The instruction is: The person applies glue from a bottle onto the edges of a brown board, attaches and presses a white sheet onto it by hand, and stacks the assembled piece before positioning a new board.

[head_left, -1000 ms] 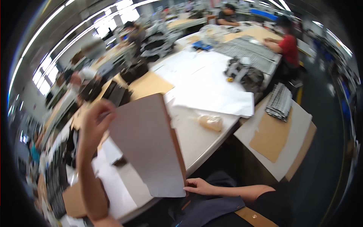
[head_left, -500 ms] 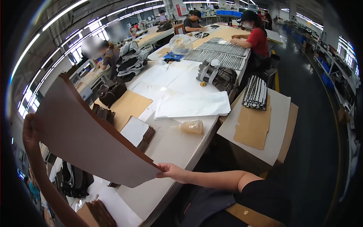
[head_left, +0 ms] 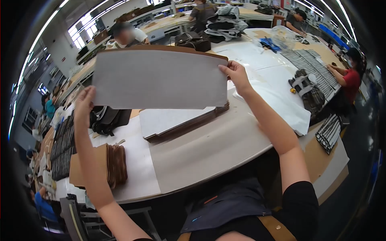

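A large grey-white sheet (head_left: 161,79) with a brown top edge is held up above the table, roughly level. My left hand (head_left: 85,97) grips its lower left corner, and my right hand (head_left: 236,74) pinches its upper right corner. Partly behind the sheet lies a stack of white-topped panels (head_left: 173,122) with brown edges. Near my left forearm, a stack of brown pieces (head_left: 116,164) rests on the table (head_left: 209,148).
Black bags (head_left: 110,119) lie behind the left forearm. White sheets (head_left: 277,106) and a dark bundle (head_left: 307,90) are at the right. A person in red (head_left: 350,82) works at striped strips (head_left: 313,66). A side stand (head_left: 327,168) holds more strips.
The view has turned left. The sheet, tilted and curved before, is now level and flatter in front of me. Both hands still hold it, with my right hand raised.
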The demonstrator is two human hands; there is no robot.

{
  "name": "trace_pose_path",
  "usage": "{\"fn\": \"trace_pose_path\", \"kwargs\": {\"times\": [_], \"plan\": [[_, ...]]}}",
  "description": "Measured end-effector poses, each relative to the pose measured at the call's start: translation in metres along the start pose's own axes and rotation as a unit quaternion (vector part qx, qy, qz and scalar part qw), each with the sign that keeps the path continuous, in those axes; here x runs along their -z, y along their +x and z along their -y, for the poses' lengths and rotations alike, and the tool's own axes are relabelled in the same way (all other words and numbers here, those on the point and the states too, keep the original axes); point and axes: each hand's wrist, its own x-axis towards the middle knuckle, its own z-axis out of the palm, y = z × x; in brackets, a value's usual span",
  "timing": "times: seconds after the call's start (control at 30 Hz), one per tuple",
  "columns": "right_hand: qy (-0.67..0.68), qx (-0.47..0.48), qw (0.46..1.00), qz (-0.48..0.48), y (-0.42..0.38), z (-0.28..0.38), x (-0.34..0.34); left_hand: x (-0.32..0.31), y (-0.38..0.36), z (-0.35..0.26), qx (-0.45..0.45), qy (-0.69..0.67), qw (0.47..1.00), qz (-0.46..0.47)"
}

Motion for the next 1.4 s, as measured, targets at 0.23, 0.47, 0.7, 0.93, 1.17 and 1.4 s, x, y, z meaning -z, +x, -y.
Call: {"fn": "trace_pose_path", "kwargs": {"times": [0.23, 0.47, 0.7, 0.93, 1.17, 1.4], "plan": [[-0.172, -0.033, 0.985, 0.002, 0.092, -0.161, 0.021, -0.091, -0.065, 0.177, 0.172, 0.021, 0.983, 0.057], [-0.221, -0.057, 0.974, -0.008, 0.09, -0.204, 0.019, -0.116, -0.086, 0.22, 0.239, 0.04, 0.97, 0.027], [-0.297, -0.023, 0.954, -0.026, 0.09, -0.205, 0.012, -0.119, -0.095, 0.231, 0.3, -0.031, 0.953, 0.02], [-0.355, -0.025, 0.934, -0.015, 0.088, -0.2, 0.013, -0.12, -0.101, 0.235, 0.299, -0.07, 0.951, 0.027], [-0.465, -0.02, 0.885, -0.015, 0.079, -0.185, 0.008, -0.128, -0.106, 0.245, 0.283, -0.102, 0.954, -0.007], [-0.351, 0.058, 0.92, -0.166, 0.052, -0.221, 0.05, -0.114, -0.155, 0.283, 0.075, 0.095, 0.987, -0.11]]}}
